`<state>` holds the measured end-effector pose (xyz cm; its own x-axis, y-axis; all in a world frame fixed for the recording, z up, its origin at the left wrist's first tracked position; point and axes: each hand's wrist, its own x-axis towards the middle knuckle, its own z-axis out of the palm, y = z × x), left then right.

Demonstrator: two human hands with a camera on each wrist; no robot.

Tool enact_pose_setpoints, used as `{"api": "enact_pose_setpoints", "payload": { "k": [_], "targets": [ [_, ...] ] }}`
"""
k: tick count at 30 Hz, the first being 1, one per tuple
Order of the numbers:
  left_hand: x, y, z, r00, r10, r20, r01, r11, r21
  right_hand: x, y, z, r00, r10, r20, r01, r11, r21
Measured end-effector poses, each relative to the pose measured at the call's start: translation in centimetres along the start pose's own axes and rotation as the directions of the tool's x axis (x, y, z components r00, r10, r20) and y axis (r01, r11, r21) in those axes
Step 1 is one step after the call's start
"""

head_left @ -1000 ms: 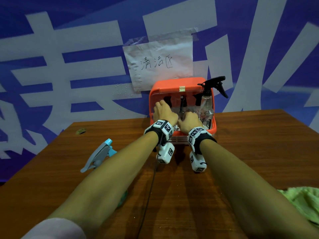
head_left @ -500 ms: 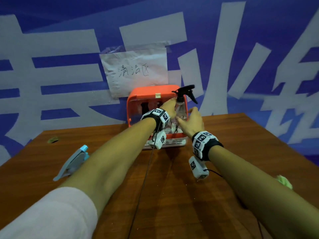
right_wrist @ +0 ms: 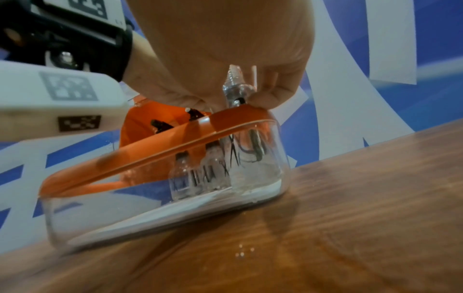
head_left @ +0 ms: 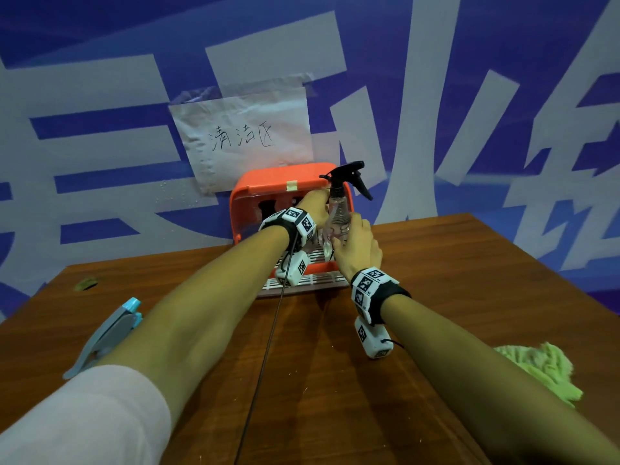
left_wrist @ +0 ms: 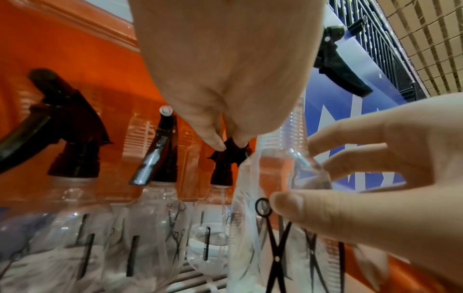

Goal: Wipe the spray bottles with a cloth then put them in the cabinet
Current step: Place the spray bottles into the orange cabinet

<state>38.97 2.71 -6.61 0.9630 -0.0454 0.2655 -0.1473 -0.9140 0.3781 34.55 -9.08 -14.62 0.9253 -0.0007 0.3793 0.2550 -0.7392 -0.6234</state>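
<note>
An orange cabinet (head_left: 268, 182) stands at the table's far edge, its clear door (right_wrist: 162, 208) folded down. Three clear spray bottles with black heads (left_wrist: 75, 138) stand inside. My left hand (head_left: 315, 206) reaches in, and its fingertips (left_wrist: 213, 140) pinch the black head of the rightmost of those three bottles (left_wrist: 215, 218). My right hand (head_left: 355, 243) grips a fourth clear spray bottle (head_left: 337, 213) by its body at the cabinet's right end. That bottle's black trigger head (head_left: 349, 176) rises above the cabinet top. A green cloth (head_left: 543, 370) lies on the table at the right.
A blue-grey spray bottle (head_left: 107, 333) lies on the wooden table (head_left: 436, 263) at the left, partly behind my left forearm. A paper sign (head_left: 245, 142) is taped on the blue banner wall behind the cabinet. Small water drops (right_wrist: 243, 251) dot the wood near the door.
Both hands left the cabinet's front. My left hand went inside to a bottle head, and my right hand moved right and closed around the bottle at the cabinet's right end.
</note>
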Motion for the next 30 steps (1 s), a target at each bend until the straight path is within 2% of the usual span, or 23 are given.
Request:
{"api": "enact_pose_setpoints", "payload": {
  "k": [10,18,23,30],
  "targets": [
    [-1.7,0.1,-0.6,0.998,0.039,0.052,-0.041,0.998,0.039,0.3,-0.3,0.0,0.999,0.037,-0.010,-0.036,0.996,0.084],
    [-1.7,0.0,-0.7,0.996,0.028,0.079,-0.033,0.998,0.057,0.3,-0.4,-0.1,0.998,0.033,0.052,-0.035,0.998,0.042],
    [-1.9,-0.1,-0.8,0.994,0.021,0.106,-0.024,0.999,0.027,1.1,-0.8,-0.4,0.998,0.042,0.044,-0.044,0.998,0.051],
    [-3.9,0.7,-0.9,0.990,-0.137,-0.027,0.131,0.979,-0.159,0.3,-2.4,-0.3,0.997,0.078,-0.019,-0.078,0.997,0.015]
  ]
}}
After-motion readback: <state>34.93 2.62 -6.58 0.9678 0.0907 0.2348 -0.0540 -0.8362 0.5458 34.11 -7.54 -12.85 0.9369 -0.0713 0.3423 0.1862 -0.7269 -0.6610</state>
